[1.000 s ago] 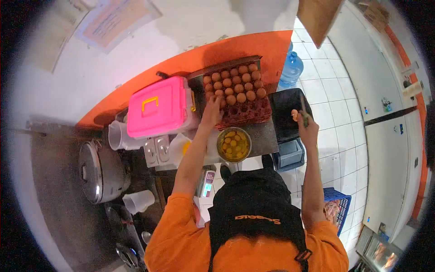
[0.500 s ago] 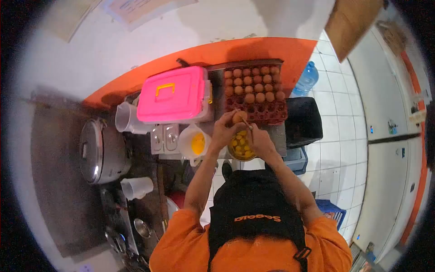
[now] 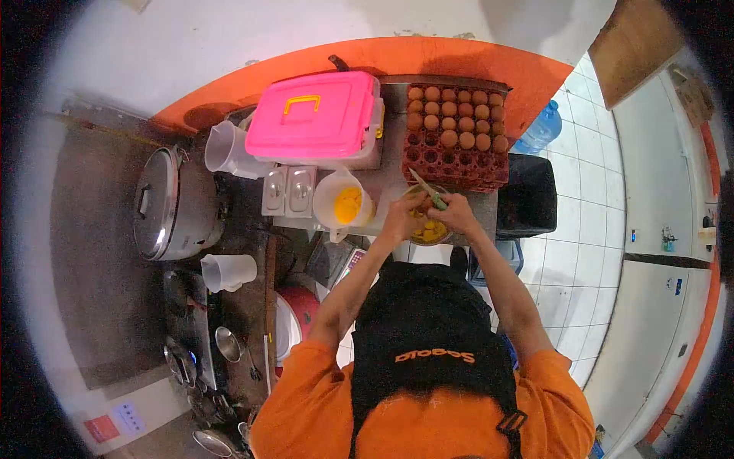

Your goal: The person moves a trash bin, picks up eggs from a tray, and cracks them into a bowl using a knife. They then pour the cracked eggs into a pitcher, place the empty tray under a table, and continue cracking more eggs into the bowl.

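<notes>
My left hand [image 3: 401,219] is closed over the metal bowl [image 3: 443,239], its fingers round what looks like a brown egg or shell, partly hidden. Several yolks [image 3: 430,231] lie in the bowl. My right hand [image 3: 459,215] grips a small knife [image 3: 427,189] by its greenish handle, the blade pointing up and left past the bowl's rim. Just beyond the bowl is a stack of dark red egg trays [image 3: 459,177]. Brown eggs [image 3: 466,109] fill its far rows, while the near rows show bare cups.
Left of the bowl stands a white jug [image 3: 330,200] with yellow contents, beside two lidded metal containers [image 3: 287,191]. Behind them is a pink-lidded box [image 3: 313,118]. A large pot [image 3: 172,203] stands farther left, and a black bin [image 3: 527,197] is at the right.
The camera view has shifted. The egg, raised between my hands before, is now lower and mostly covered by my left fingers. The knife has swung clear of it, its blade pointing away.
</notes>
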`<state>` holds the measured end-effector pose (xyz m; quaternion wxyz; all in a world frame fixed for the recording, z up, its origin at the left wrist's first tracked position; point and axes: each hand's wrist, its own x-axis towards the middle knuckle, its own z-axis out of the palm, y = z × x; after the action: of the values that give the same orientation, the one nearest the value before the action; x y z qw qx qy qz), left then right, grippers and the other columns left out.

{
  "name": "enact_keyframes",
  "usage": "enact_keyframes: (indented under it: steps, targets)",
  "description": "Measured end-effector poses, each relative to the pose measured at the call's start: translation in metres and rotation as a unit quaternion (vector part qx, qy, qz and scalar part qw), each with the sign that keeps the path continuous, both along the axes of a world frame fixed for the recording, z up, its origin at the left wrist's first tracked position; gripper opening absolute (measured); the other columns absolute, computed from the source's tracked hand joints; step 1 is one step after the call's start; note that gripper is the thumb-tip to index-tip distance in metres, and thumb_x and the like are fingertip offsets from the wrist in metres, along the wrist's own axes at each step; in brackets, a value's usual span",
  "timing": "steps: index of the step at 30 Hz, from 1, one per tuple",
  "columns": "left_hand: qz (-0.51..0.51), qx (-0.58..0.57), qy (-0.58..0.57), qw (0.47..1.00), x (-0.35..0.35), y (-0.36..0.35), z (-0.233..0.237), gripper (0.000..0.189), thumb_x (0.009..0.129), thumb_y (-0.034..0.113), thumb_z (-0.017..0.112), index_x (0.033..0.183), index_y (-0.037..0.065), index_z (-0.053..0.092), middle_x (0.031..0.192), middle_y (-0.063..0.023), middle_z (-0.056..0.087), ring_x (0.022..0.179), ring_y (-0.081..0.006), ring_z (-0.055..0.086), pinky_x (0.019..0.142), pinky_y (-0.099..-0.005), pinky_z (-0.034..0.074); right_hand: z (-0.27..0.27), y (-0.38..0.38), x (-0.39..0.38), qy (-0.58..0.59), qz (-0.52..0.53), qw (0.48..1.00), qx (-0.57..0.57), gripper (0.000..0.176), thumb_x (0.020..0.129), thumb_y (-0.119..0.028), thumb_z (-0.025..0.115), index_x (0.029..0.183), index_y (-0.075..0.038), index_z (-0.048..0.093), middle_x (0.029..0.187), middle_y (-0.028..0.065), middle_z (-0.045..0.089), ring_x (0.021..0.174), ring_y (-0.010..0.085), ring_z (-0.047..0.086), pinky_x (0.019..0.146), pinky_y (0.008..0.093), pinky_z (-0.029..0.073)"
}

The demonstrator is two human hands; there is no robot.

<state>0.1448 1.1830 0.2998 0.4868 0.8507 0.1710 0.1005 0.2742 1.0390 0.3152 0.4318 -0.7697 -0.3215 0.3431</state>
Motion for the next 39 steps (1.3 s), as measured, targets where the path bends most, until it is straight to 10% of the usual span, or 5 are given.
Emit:
enact_keyframes:
  steps: [8,17,20,30,39]
  targets:
    - [-0.124,0.165,0.012,0.978,-0.004,0.007,-0.002,0.044,0.066,0.009,0.075,0.109,0.004,0.067,0.124,-0.0162,0.061,0.115,-0.0351,0.057,0.098,-0.0422,0.047,-0.047,-0.014,0.007,-0.334,0.054,0.926,0.169,0.040,0.074,-0.029,0.074,0.105,-0.004,0.070,0.076,0.0211,0.065,0.067,0.0296,0.066,0.062,0.0377,0.049]
    - [-0.058,0.045,0.003,0.997,0.023,-0.015,0.045,0.074,0.073,0.017,0.077,0.140,0.009,0.046,0.132,-0.0135,0.058,0.118,-0.0325,0.055,0.102,-0.0414,0.042,-0.003,-0.025,0.004,-0.010,-0.091,0.994,0.057,0.032,0.085,-0.026,0.072,0.105,-0.002,0.068,0.085,0.0077,0.069,0.071,0.0174,0.060,0.067,0.0322,0.050]
    - [-0.118,0.092,0.078,0.986,0.053,-0.035,0.116,0.073,0.076,0.022,0.078,0.140,0.006,0.045,0.129,-0.0170,0.059,0.119,-0.0336,0.055,0.099,-0.0414,0.046,0.031,-0.046,0.010,-0.016,-0.207,0.970,0.128,0.042,0.078,-0.032,0.080,0.108,-0.005,0.071,0.089,0.0146,0.072,0.078,0.0324,0.069,0.071,0.0355,0.053]
    - [-0.145,0.400,0.020,0.905,0.169,0.042,0.021,0.071,0.077,0.008,0.070,0.140,0.002,0.037,0.131,-0.0292,0.042,0.118,-0.0496,0.045,0.090,-0.0525,0.047,0.054,-0.163,0.065,-0.212,-0.436,0.875,-0.004,0.041,0.086,-0.032,0.072,0.115,-0.003,0.066,0.087,0.0222,0.069,0.078,0.0326,0.070,0.068,0.0345,0.053]
    - [-0.027,-0.014,0.009,0.999,0.131,0.018,0.079,0.062,0.082,0.020,0.077,0.133,0.004,0.045,0.116,-0.0191,0.064,0.113,-0.0277,0.061,0.091,-0.0393,0.050,0.058,-0.089,0.024,-0.209,-0.237,0.947,0.063,0.022,0.096,-0.019,0.055,0.099,0.003,0.057,0.069,0.0264,0.060,0.069,0.0438,0.063,0.056,0.0461,0.047]
